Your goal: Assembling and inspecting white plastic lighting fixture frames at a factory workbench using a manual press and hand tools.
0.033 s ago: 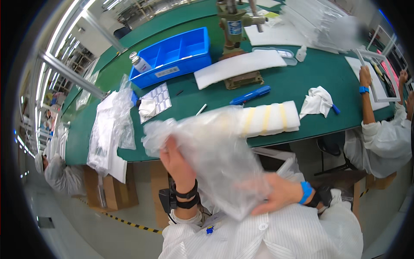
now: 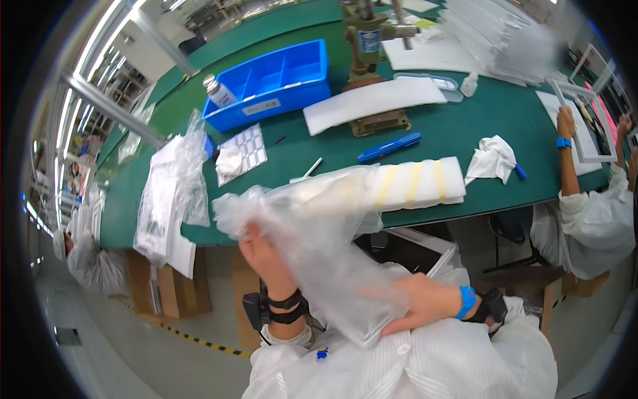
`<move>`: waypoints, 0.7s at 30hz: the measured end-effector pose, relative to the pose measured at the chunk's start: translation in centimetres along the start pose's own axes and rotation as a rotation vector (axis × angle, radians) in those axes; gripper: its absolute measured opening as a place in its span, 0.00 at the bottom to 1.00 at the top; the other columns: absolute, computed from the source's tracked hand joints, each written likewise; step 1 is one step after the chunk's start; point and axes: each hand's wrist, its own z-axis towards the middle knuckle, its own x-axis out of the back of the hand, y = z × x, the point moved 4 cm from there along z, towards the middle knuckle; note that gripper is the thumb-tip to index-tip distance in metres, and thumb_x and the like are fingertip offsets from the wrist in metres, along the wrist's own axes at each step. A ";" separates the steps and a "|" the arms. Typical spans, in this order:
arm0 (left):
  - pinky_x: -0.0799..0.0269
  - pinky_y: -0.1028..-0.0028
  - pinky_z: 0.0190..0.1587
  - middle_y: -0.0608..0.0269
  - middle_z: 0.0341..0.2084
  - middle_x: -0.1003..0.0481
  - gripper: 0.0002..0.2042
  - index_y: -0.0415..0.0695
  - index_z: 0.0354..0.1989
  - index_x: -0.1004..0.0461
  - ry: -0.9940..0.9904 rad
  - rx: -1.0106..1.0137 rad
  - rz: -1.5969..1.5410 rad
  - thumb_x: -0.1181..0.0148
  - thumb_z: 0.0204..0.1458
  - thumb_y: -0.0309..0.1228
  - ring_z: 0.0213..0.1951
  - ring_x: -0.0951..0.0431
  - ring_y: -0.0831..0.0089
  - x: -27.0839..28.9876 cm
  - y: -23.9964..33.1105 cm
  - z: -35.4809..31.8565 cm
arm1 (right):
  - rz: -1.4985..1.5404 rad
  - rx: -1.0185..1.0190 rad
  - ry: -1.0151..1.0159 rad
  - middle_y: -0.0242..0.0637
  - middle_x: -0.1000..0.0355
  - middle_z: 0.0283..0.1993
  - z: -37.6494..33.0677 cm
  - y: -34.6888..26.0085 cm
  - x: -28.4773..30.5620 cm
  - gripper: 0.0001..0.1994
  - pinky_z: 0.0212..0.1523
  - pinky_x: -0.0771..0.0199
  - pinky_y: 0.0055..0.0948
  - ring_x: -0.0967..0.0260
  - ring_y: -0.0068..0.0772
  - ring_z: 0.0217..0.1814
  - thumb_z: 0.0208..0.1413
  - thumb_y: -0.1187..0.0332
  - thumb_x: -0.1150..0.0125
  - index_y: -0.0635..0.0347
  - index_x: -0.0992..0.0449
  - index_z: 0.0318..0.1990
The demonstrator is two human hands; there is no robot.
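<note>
A clear plastic bag [image 2: 325, 276], blurred by motion, hangs slanting between my hands in front of the table edge. My left hand [image 2: 266, 263] grips it near its crumpled upper left end, the fingertips partly veiled by the film. Lower down, my right hand [image 2: 425, 302] closes on the bag's other end near my chest, its fingers partly behind the plastic. A straight pale edge shows at the bag's bottom; whether anything lies inside, I cannot tell. Just behind the bag is a white foam roll [image 2: 422, 183] with yellow tape bands, its left part covered by film.
On the green table [image 2: 299, 149] stand a blue divided bin [image 2: 266, 86] with a bottle and a metal press [image 2: 365, 46] with foam across its base. A blue pen [image 2: 391, 146] and white cloth [image 2: 492, 159] lie nearby. Wrapped pieces [image 2: 163, 199] lie left; a co-worker sits right.
The bag has swung and folded narrower, uncovering more of a dark panel with a white frame below the table edge. My left hand has shifted slightly left and down.
</note>
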 end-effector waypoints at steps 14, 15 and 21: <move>0.26 0.57 0.49 0.44 0.42 0.22 0.14 0.37 0.45 0.22 0.857 -0.675 0.921 0.45 0.58 0.35 0.44 0.21 0.49 38.5 16.5 -4.0 | -0.096 -0.292 -0.348 0.46 0.23 0.43 -4.0 8.5 -2.2 0.25 0.45 0.25 0.36 0.25 0.50 0.44 0.41 0.59 0.25 0.61 0.22 0.48; 0.26 0.57 0.49 0.44 0.42 0.22 0.14 0.37 0.44 0.22 0.936 -0.679 0.838 0.45 0.58 0.35 0.44 0.21 0.48 40.1 14.6 -3.9 | -0.145 -0.304 -0.346 0.44 0.23 0.39 -4.2 8.6 -2.0 0.23 0.41 0.25 0.36 0.25 0.49 0.41 0.40 0.59 0.25 0.61 0.21 0.44; 0.26 0.56 0.47 0.43 0.41 0.22 0.13 0.38 0.41 0.21 0.716 -0.209 0.800 0.46 0.58 0.35 0.44 0.21 0.48 41.6 -13.6 -1.0 | -0.072 -0.426 -0.121 0.42 0.25 0.25 -3.5 6.1 2.0 0.13 0.28 0.29 0.31 0.26 0.44 0.25 0.43 0.63 0.28 0.62 0.20 0.32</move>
